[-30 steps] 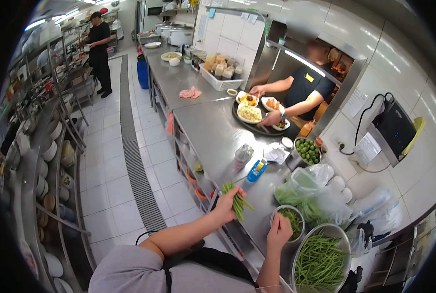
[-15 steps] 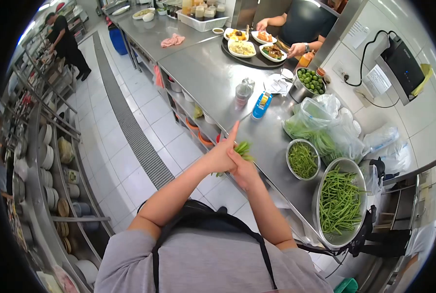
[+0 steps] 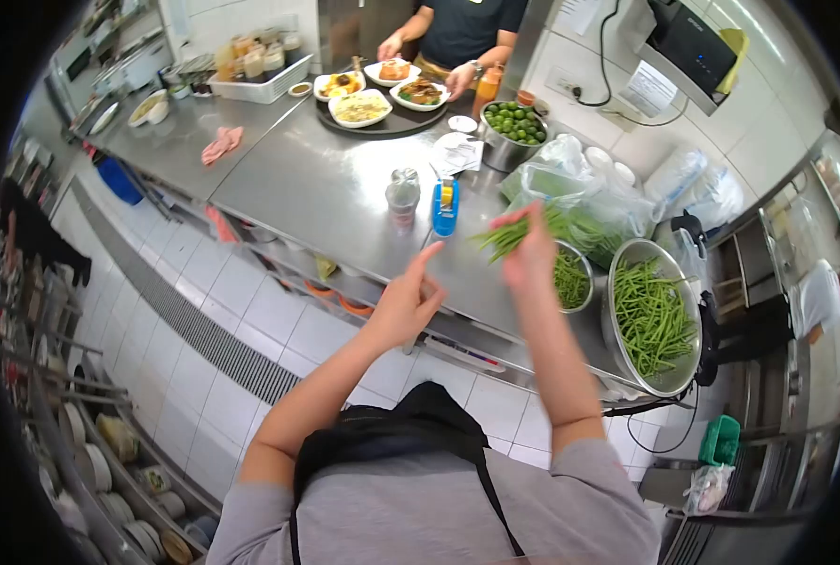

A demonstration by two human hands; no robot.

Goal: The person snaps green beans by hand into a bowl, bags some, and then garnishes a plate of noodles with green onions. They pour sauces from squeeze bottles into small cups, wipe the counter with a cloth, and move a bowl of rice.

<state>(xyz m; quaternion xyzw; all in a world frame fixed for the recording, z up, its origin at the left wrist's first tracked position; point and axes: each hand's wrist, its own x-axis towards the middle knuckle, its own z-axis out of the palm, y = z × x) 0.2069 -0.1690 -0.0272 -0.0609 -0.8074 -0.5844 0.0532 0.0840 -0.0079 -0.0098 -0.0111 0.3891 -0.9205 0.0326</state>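
My right hand (image 3: 531, 256), slightly blurred, is closed around a bunch of green beans (image 3: 501, 239) above the steel counter. Just beside it stands a smaller steel bowl (image 3: 589, 294) of short cut beans (image 3: 568, 279). Farther right, a large steel colander-like bowl (image 3: 616, 353) holds long green beans (image 3: 653, 320). Nothing is in my left hand (image 3: 407, 303), which is open at the counter's front edge with the index finger stretched out. Nearest to that finger are a blue tape dispenser (image 3: 445, 218) with yellow tape and a clear plastic bottle (image 3: 403, 196).
Plastic bags of greens (image 3: 584, 202) and a pot of green limes (image 3: 514, 127) stand at the back right. Across the counter, a person (image 3: 467, 38) handles plates on a round dark tray (image 3: 382, 122). A pink cloth (image 3: 222, 144) lies left.
My hands have parted. The right one has swung right with the beans, over the counter by the smaller bowl; the left has let go and moved slightly left. My view has turned right.
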